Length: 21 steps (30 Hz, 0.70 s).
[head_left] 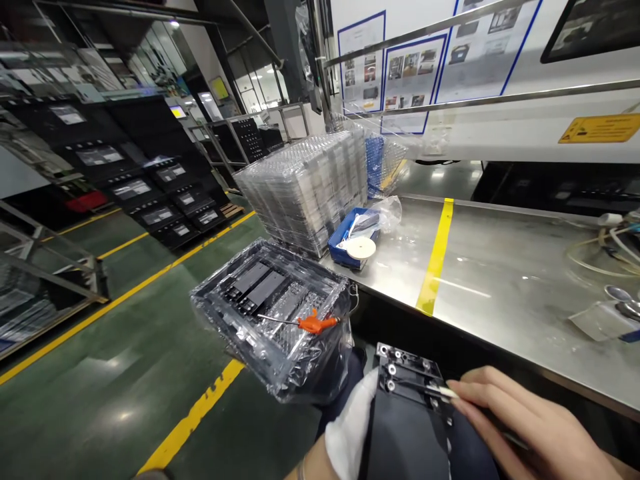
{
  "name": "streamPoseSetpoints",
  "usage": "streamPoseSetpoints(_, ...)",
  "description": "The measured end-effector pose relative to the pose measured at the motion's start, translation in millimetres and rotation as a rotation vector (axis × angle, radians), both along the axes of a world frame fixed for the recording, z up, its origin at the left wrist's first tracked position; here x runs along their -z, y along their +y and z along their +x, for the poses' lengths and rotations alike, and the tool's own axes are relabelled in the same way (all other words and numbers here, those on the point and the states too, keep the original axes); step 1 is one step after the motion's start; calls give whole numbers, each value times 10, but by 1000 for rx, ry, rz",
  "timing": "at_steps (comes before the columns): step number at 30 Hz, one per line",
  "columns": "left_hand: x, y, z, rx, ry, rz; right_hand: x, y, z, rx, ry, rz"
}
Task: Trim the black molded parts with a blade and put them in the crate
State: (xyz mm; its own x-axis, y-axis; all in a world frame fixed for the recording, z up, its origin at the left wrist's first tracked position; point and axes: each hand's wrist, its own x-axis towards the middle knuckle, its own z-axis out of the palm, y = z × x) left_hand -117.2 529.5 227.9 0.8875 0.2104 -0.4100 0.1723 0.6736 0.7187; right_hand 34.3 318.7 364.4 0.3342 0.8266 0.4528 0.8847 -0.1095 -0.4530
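My left hand [350,427], in a white glove, grips the left edge of a black plastic part [407,433]. The part is a long flat panel, and its far end carries several round metal-ringed holes and slots. Bare fingers of my right hand [515,413] pinch a slim tool with a pale handle [447,392]. Its thin dark front end lies across the holed end of the part; its exact kind is not clear. Both hands are low in the view, over my lap.
A plastic-lined crate [280,380] holding dark parts stands to the left, an orange air blow gun [315,323] across it. On the steel bench [480,267] are a blue bin [340,248], a pale disc [361,248] and stacked clear trays [310,187]. Black boxes [145,173] stand beyond.
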Motion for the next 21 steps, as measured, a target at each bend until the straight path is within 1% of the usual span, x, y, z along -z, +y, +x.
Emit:
streamPoseSetpoints(2,56,68,-193,1,41,131,53,21,-73,13,-55,51)
streamPoseSetpoints(3,62,71,-262,-4,32,196,89,37,-108,50,-104,89)
streamPoseSetpoints(5,4,15,-333,-22,9,308,181,56,-163,146,-200,158)
streamPoseSetpoints(7,-167,-102,-328,-57,68,481,292,35,-186,195,-265,165)
streamPoseSetpoints(9,-424,-231,-277,-98,248,704,398,-25,-177,151,-307,139)
streamPoseSetpoints(10,-560,-284,-248,-93,370,815,436,-59,-164,117,-318,133)
streamPoseSetpoints(11,-683,-322,-222,-68,462,873,458,-87,-150,82,-320,135)
streamPoseSetpoints(12,-781,-344,-202,-28,512,872,460,-105,-135,52,-311,142)
streamPoseSetpoints(13,-844,-349,-190,8,549,849,441,-110,-123,26,-290,149)
streamPoseSetpoints(14,-867,-341,-186,26,547,798,403,-100,-115,10,-257,152)
streamPoseSetpoints(15,-850,-323,-190,27,520,737,350,-77,-111,-6,-217,145)
streamPoseSetpoints(16,-800,-301,-201,13,480,679,290,-45,-111,-14,-177,137)
streamPoseSetpoints(19,-551,-229,-255,-39,318,548,147,54,-125,34,-105,137)
streamPoseSetpoints(21,-402,-184,-307,-54,260,507,134,78,-139,65,-132,168)
